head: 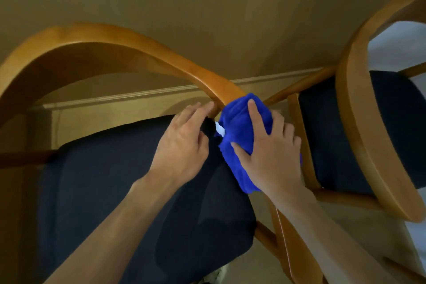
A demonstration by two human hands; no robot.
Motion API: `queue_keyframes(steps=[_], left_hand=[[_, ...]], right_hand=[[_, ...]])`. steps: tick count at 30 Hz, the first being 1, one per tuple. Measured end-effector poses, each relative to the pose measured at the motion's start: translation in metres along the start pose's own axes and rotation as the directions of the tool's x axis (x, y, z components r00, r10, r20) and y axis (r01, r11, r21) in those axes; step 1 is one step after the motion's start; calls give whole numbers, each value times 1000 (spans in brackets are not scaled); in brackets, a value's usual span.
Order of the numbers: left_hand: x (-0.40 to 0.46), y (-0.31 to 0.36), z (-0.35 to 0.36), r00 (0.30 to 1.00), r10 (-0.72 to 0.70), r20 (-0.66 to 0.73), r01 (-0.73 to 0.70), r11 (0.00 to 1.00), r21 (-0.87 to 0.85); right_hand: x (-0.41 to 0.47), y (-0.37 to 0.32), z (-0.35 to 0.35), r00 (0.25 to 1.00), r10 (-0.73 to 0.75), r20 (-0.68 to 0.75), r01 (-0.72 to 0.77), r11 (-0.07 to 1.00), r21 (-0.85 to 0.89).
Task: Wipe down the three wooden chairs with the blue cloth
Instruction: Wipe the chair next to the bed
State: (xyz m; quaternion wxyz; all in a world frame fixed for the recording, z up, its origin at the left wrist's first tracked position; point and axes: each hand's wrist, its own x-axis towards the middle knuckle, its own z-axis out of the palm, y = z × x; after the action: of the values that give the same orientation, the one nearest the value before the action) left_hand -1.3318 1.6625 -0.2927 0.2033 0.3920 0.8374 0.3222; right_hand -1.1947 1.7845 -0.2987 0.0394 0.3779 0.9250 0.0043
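A wooden chair with a curved top rail and a dark seat cushion fills the left and middle. The blue cloth is wrapped round the right end of that rail, where it bends down to the seat. My right hand grips the cloth around the wood. My left hand lies beside it, fingertips touching the rail just left of the cloth. A second wooden chair with a dark seat stands close on the right.
A tan wall with a moulding strip runs right behind the chairs. The two chairs' frames nearly touch behind the cloth. Pale floor shows between the chair legs at the bottom.
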Motion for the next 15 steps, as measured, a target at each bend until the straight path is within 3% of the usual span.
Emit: queue_keyframes(steps=[2,10,12,15], left_hand=[[9,-8,-3,999,16,28,-15,1000,-20],[29,-42,-39,993,-102,-52,101,995,-13],[26,-43,-43,991,-123,-60,122,992,-18],[22,-39,-44,993,-106,-58,103,994,-46]], right_hand=[[27,-16,-6,1000,-10,-6,10,1000,-22],[147,-101,-5,945,-328,-15,326,934,145],[137,-83,-5,944,-329,-11,327,932,154],[108,-46,-7,973,-219,74,203,962,181]])
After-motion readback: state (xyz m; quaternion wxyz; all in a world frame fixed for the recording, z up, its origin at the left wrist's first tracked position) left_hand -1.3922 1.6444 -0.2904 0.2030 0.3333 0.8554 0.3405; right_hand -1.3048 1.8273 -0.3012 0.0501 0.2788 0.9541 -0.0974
